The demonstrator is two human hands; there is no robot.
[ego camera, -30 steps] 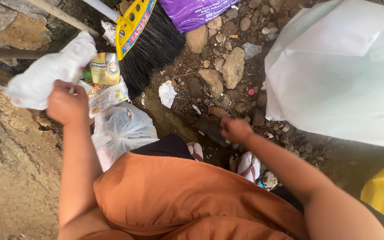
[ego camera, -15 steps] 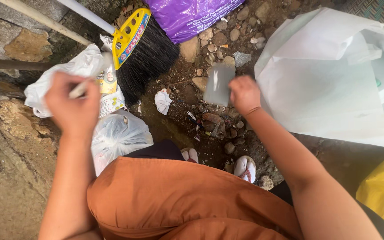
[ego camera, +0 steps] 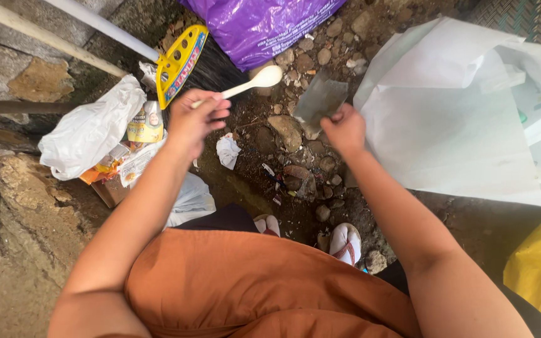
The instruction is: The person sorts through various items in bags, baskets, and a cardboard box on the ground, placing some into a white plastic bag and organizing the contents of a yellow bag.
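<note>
Hands up over the dirt: left hand (ego camera: 196,119) at frame centre, fingers pinched on a white plastic spoon (ego camera: 252,82); right hand (ego camera: 344,128) w/ fingers clamped on a grey flat scrap (ego camera: 320,100). Both pieces off the ground, none bagged yet. White bag (ego camera: 458,119) lies open right; wrappers (ego camera: 145,125) & crumpled tissue (ego camera: 226,152) left to gather.

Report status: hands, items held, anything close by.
Left hand grips white plastic spoon. Right hand grips grey flat wrapper piece. Yellow-headed black broom just behind.
</note>
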